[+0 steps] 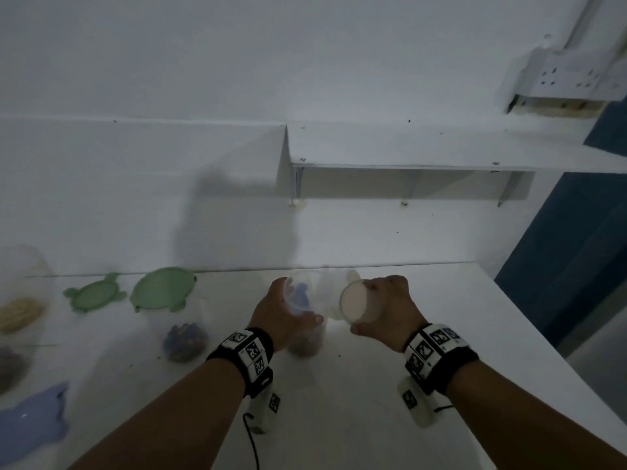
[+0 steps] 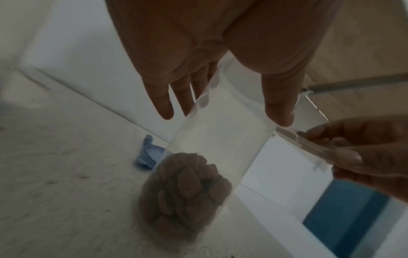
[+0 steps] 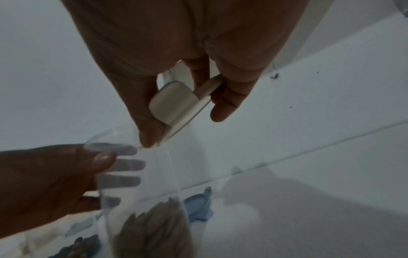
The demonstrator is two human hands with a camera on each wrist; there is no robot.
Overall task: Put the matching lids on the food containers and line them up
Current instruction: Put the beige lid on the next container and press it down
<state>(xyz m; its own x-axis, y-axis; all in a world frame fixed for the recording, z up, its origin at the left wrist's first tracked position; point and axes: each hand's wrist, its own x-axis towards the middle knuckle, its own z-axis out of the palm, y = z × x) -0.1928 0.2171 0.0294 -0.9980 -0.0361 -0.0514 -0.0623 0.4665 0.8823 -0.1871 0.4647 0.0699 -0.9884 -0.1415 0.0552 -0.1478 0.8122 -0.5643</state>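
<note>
My left hand (image 1: 298, 305) grips a tall clear jar (image 1: 307, 334) standing on the white table, with brown nut-like food (image 2: 185, 188) at its bottom. The fingers wrap one side and the thumb the other, near the open rim. My right hand (image 1: 368, 312) pinches a round beige lid (image 1: 356, 300), held tilted just right of the jar's mouth; the lid's edge (image 2: 309, 144) nearly touches the rim. Its underside plug (image 3: 174, 103) shows in the right wrist view. A blue lid (image 2: 148, 157) lies on the table behind the jar.
Two green turtle-shaped lids (image 1: 95, 293) (image 1: 163, 290) lie at the back left, the larger over a jar with dark contents (image 1: 185, 340). More jars (image 1: 20, 313) stand at far left, another blue lid (image 1: 30, 418) near left. A wall shelf (image 1: 407, 164) hangs above.
</note>
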